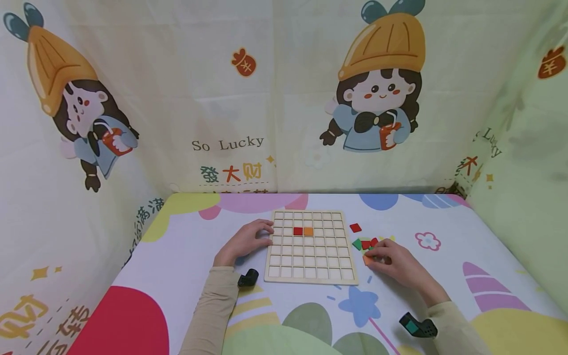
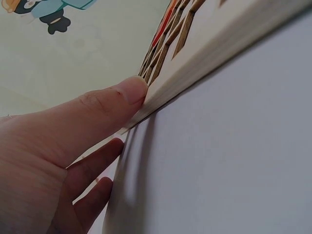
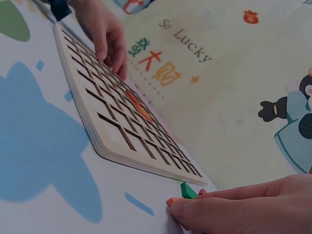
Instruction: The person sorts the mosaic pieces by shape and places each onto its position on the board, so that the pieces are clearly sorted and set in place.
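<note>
A wooden grid board (image 1: 310,282) lies on the table, with a red square tile (image 1: 298,231) and an orange square tile (image 1: 308,231) side by side in its cells. My left hand (image 1: 246,241) rests at the board's left edge; in the left wrist view the thumb (image 2: 131,90) touches the rim and the fingers extend loosely below. Right of the board, my right hand (image 1: 395,261) pinches another orange tile (image 1: 367,260) by its edge, close to the tabletop. Just beyond those fingertips are a green tile (image 1: 357,244) and red tiles (image 1: 366,244), partly overlapped by the hand.
A single red tile (image 1: 355,228) lies apart near the board's upper right side. The patterned tablecloth (image 1: 195,222) reaches back to printed cloth walls (image 1: 301,172). Each wrist carries a small black camera, one by the left sleeve (image 1: 248,278), one by the right.
</note>
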Motion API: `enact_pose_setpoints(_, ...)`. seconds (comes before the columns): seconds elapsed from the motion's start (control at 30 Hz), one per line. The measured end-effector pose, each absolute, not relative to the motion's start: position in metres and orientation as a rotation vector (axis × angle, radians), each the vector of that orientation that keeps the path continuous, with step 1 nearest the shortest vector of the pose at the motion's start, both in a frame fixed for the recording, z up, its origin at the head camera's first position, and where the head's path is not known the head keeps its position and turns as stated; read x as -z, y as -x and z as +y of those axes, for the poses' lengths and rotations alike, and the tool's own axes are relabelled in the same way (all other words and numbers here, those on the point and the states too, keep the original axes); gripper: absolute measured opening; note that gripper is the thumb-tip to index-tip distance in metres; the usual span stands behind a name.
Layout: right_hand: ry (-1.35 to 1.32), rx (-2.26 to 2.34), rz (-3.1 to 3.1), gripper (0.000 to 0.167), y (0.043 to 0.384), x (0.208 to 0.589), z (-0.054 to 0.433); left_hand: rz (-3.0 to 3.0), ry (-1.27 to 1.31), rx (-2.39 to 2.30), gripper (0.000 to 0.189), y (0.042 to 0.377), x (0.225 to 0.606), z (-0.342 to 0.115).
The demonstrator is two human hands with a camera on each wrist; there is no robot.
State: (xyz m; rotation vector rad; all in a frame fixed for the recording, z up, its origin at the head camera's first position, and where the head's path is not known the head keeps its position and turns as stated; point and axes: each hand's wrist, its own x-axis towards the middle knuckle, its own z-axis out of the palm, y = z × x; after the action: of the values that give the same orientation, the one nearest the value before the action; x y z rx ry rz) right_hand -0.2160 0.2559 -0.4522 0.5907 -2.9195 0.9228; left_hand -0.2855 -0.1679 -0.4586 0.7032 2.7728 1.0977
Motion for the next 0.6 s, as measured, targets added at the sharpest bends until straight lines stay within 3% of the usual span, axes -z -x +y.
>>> enact_pose_setpoints(0.6, -0.61, -0.879, -2.936, 0.022, 0.2151, 0.4521, 0.256, 2.782, -0.728, -1.083, 0.026, 0.2858, 0.4593, -0.1676)
